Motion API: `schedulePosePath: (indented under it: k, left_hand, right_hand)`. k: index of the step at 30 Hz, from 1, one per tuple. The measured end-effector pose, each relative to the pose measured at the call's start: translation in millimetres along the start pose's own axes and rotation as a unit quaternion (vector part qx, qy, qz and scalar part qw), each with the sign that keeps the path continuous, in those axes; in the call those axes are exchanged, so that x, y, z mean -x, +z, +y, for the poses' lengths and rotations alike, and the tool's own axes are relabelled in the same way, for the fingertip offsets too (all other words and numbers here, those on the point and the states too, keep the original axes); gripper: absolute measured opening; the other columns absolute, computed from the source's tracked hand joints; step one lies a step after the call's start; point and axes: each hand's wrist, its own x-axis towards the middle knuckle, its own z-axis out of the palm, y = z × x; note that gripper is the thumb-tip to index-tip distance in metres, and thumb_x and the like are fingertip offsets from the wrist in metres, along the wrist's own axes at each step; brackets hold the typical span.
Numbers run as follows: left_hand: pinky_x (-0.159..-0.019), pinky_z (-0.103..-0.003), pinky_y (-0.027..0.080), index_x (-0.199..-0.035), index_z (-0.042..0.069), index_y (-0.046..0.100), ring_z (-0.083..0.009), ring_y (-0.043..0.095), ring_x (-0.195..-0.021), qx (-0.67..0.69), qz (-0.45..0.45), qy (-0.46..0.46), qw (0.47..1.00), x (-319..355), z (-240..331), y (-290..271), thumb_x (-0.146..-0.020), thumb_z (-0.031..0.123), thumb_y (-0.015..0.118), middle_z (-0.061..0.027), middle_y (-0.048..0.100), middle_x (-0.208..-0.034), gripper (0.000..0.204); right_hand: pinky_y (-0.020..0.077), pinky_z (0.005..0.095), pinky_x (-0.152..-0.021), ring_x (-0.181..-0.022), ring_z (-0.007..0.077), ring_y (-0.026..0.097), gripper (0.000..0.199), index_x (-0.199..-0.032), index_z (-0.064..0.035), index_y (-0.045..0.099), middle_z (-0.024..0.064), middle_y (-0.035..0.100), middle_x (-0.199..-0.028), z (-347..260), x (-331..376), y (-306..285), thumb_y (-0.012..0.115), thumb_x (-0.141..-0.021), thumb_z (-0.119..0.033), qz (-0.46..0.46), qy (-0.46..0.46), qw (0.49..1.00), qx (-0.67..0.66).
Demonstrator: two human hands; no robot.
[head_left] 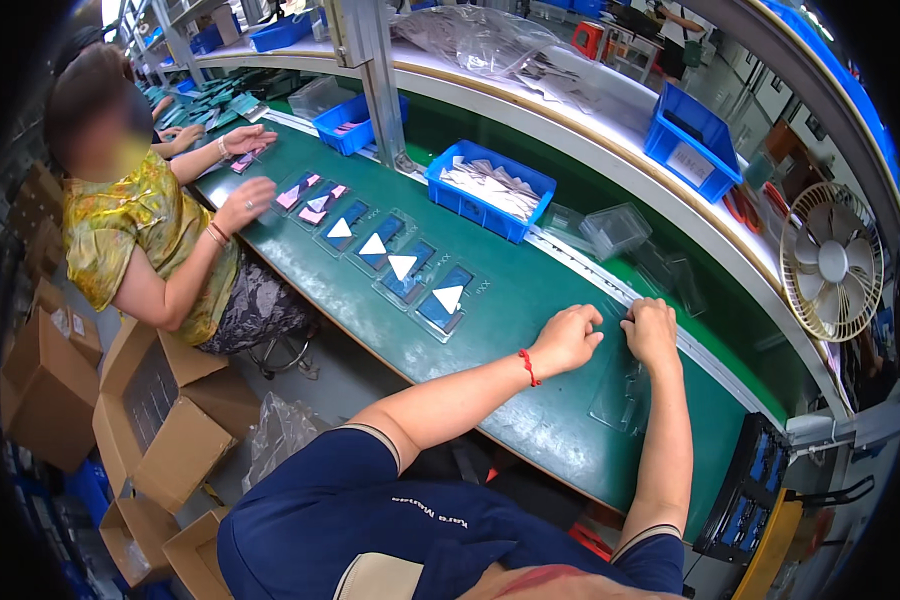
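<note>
My left hand (570, 338), with a red cord round its wrist, is closed above the green table, fingers curled and fingertips pointing toward my right hand. Close beside it, my right hand (652, 332) is closed too, its fingers bent down by the white strip along the table. Whatever either hand pinches is too clear or small to make out. Below them lies a transparent plastic tray (618, 398), partly behind my right forearm. Off to the left runs a row of several clear trays holding dark blue pieces with white triangles, the nearest tray (447, 303) closest to my left hand.
A blue bin (490, 190) of white pieces stands at the table's far edge. Clear boxes (615, 230) lie past the strip. A fan (831, 256) and another blue bin (692, 138) are on the right shelf. A co-worker (150, 210) sits left, near cardboard boxes (170, 420).
</note>
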Motion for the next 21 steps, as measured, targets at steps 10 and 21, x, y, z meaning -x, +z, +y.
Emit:
schedulePosePath:
  k: [10,21]
  left_hand:
    - [-0.070,-0.025,0.051,-0.131,0.004,0.038,-0.0143,0.061,-0.080,0.221,0.180,0.061,0.956,-18.1,0.0,-16.3,-0.089,-0.007,0.045,-0.0112,0.062,-0.100,0.045]
    - [-0.073,-0.035,0.051,-0.103,0.005,0.066,-0.0289,0.063,-0.082,-0.029,0.066,0.031,0.997,-24.5,-8.2,-32.3,-0.080,0.000,0.060,-0.0132,0.063,-0.091,0.025]
  right_hand:
    - [0.0462,0.0332,-0.065,-0.073,0.0220,0.060,0.021,-0.083,0.0013,0.063,0.0111,0.063,-0.076,-27.5,-22.4,-23.1,0.063,-0.083,-0.020,0.122,-0.023,0.928,-0.352]
    - [0.0493,0.0424,-0.079,-0.092,0.0338,0.059,0.013,-0.089,-0.0032,0.058,0.0167,0.062,-0.092,128.7,-20.8,37.1,0.059,-0.076,-0.006,0.124,0.161,0.973,0.108]
